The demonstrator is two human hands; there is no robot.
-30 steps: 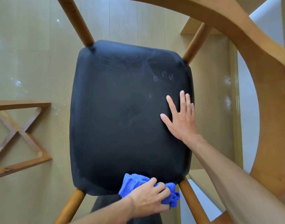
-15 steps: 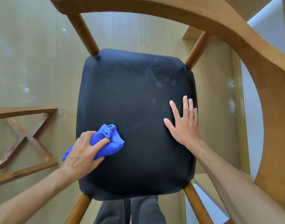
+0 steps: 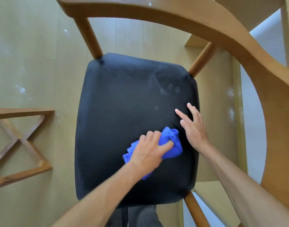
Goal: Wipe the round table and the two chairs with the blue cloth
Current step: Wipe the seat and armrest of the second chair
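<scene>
Left hand (image 3: 148, 153) grips bunched blue cloth (image 3: 170, 145) mid-frame, pressing it to chair seat (image 3: 124, 112) to wipe; right hand (image 3: 193, 128), fingers straight, apparently steadies seat at right edge

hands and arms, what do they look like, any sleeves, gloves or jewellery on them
Both forearms are bare with no sleeve in view. The left hand and right hand wear no gloves, rings, watch or bands. Fingernails on the right hand are short and unpainted.

Far half of seat (image 3: 124, 99) open; curved backrest rail (image 3: 206, 27) overhangs beyond.
</scene>
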